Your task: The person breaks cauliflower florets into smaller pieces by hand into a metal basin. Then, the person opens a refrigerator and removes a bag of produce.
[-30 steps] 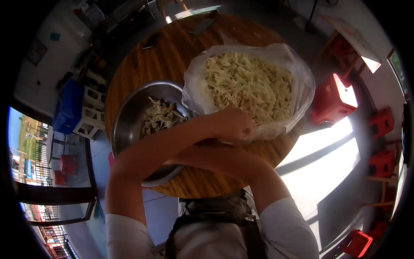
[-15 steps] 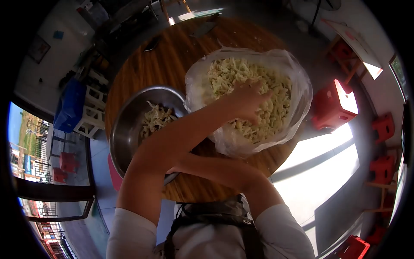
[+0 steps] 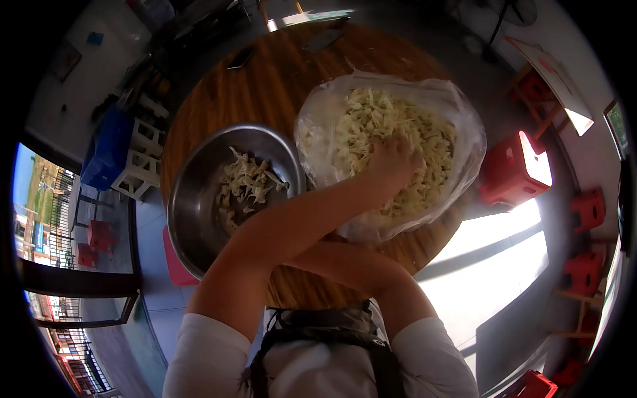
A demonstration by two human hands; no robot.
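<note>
My left hand (image 3: 396, 162) reaches across to the right, into a clear plastic bag (image 3: 458, 99) lying wide on the table. Its fingers are curled down into a heap of pale, cut vegetable pieces (image 3: 431, 142) that look like cauliflower; the fingertips are buried among them. A steel bowl (image 3: 189, 199) stands to the left with a smaller pile of similar, browner pieces (image 3: 249, 179) inside. My right forearm (image 3: 338, 262) passes beneath the left one towards the bowl's lower edge, and the left arm covers my right hand.
Both bag and bowl rest on a round wooden table (image 3: 232, 93). A phone-like dark object (image 3: 240, 58) lies near its far left edge. Red plastic stools (image 3: 514, 169) stand on the right, and white crates (image 3: 136, 172) on the left.
My left hand's spread fingers have drawn together and sunk into the pieces. My view has shifted slightly, and more of the bowl's contents shows. My right hand remains hidden.
</note>
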